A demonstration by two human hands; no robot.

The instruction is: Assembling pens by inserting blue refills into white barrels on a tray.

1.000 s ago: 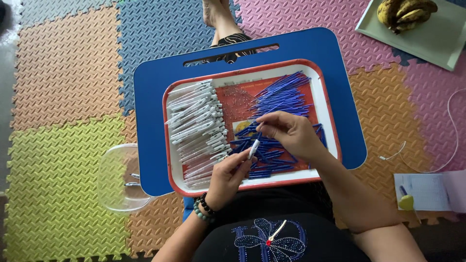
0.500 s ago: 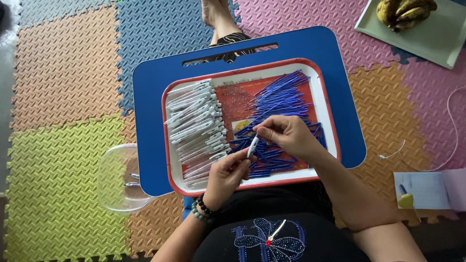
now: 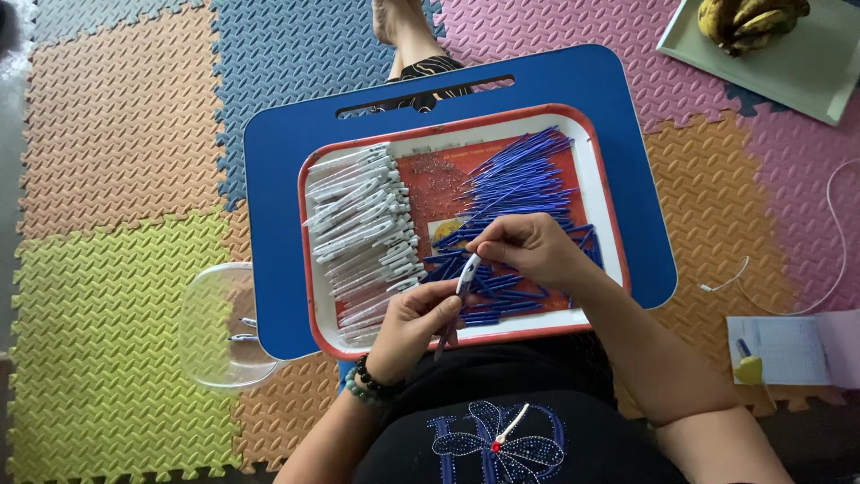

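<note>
Pen barrel (image 3: 466, 272), lower end behind fingers (image 3: 428, 309)

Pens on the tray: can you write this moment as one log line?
left hand: holds white pen barrel | right hand: at its upper end | red-rimmed tray: white barrels left, blue refills right

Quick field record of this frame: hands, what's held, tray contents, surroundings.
left hand: grips a white pen barrel over the tray's near edge
right hand: fingertips at the barrel's top end
tray: red-rimmed white rectangular tray on a blue lap desk
tray left: pile of white pen barrels
tray right: heap of blue refills
beside desk: clear plastic bowl holding a few pens
floor: coloured foam mats
far right: bananas on a pale tray
</note>
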